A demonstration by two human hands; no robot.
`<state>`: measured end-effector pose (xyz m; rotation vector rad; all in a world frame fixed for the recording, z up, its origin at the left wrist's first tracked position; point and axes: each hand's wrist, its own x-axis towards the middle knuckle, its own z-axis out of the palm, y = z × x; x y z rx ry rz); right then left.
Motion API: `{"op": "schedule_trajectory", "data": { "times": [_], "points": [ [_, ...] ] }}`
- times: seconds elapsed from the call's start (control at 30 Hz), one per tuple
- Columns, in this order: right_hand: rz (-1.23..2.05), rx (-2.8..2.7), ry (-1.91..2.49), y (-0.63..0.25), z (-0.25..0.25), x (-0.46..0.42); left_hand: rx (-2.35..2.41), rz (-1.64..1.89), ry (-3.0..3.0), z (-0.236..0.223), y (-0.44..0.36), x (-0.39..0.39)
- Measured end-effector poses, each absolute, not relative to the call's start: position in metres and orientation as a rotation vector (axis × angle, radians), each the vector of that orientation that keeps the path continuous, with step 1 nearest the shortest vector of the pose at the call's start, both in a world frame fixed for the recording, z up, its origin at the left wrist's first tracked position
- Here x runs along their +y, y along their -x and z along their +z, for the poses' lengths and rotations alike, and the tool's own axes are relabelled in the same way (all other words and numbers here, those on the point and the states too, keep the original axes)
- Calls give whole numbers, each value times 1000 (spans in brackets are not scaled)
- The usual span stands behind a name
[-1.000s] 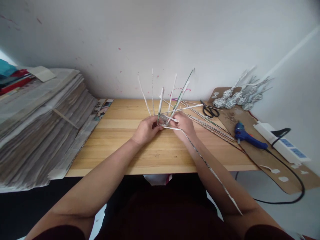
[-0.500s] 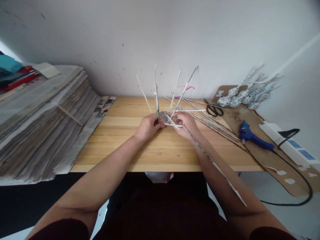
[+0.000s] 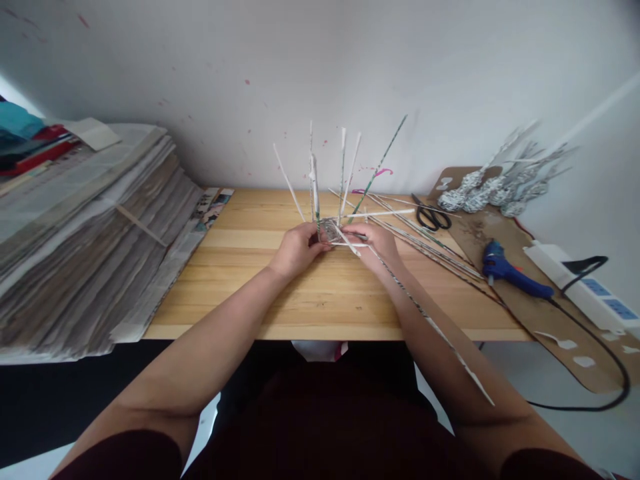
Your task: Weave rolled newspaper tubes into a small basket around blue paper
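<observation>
A small woven base of rolled paper sticks point(image 3: 330, 231) is held low over the middle of the table, with several sticks standing up from its edge. My left hand point(image 3: 299, 250) grips its left side between thumb and fingers. On the opposite side, my right hand point(image 3: 374, 247) is closed on the rim and the sticks there; its fingertips are partly hidden. One long printed paper stick point(image 3: 425, 313) runs from the base over my right wrist and forearm. A green stick point(image 3: 380, 167) leans up and to the right.
Loose paper sticks point(image 3: 435, 250) lie right of my hands, beside black scissors point(image 3: 433, 217). A blue glue gun point(image 3: 515, 272) and white power strip point(image 3: 580, 287) rest on cardboard point(image 3: 555, 340). Wrapped paper bundles point(image 3: 483, 193) stand behind. A newspaper stack point(image 3: 90, 247) fills the left.
One upright stick at the back of the base now stands straighter, and the green stick shows separately on the right. Both hands keep hold, and the view has shifted slightly.
</observation>
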<state>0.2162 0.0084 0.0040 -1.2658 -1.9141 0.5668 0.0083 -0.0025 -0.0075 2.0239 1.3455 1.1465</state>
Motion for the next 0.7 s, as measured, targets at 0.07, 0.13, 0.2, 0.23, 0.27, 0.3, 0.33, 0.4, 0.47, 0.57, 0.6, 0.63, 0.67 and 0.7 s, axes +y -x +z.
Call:
{"op": "schedule_trajectory", "data": {
  "times": [0.07,0.13,0.2,0.23,0.27,0.3,0.33,0.4,0.47,0.57,0.6,0.63,0.67,0.7],
  "points": [
    [531,-1927,1293,-216,3,9,1339,1142,-2032,-7,-8,-2],
    [459,-1939,1309,-214,3,8,1332,1137,-2037,-8,-7,-2],
    [361,-1918,1286,-211,2,6,1324,1133,-2023,-8,-7,-1],
    [312,-1903,1263,-209,2,5,1321,1135,-2011,-9,-6,-1],
    [274,-1894,1238,-207,1,3,1318,1137,-2000,-10,-6,0],
    [251,-1893,1215,-204,2,1,1319,1141,-1989,-10,-6,0],
    [242,-1900,1194,-202,2,-1,1321,1145,-1983,-11,-6,0],
    [257,-1912,1164,-198,3,-4,1337,1143,-1978,-11,-7,1],
    [293,-1895,1137,-195,5,-6,1360,1130,-1969,-10,-7,0],
    [335,-1857,1097,-195,9,-5,1380,1111,-1937,-7,-8,-1],
    [349,-1862,1075,-196,10,-5,1381,1109,-1926,-6,-8,-1],
    [367,-1877,1051,-197,12,-5,1381,1108,-1916,-5,-8,-1],
    [393,-1893,1028,-198,13,-5,1380,1110,-1908,-4,-9,-2],
    [429,-1906,1007,-198,14,-5,1373,1111,-1900,-4,-9,-2]
  ]
}}
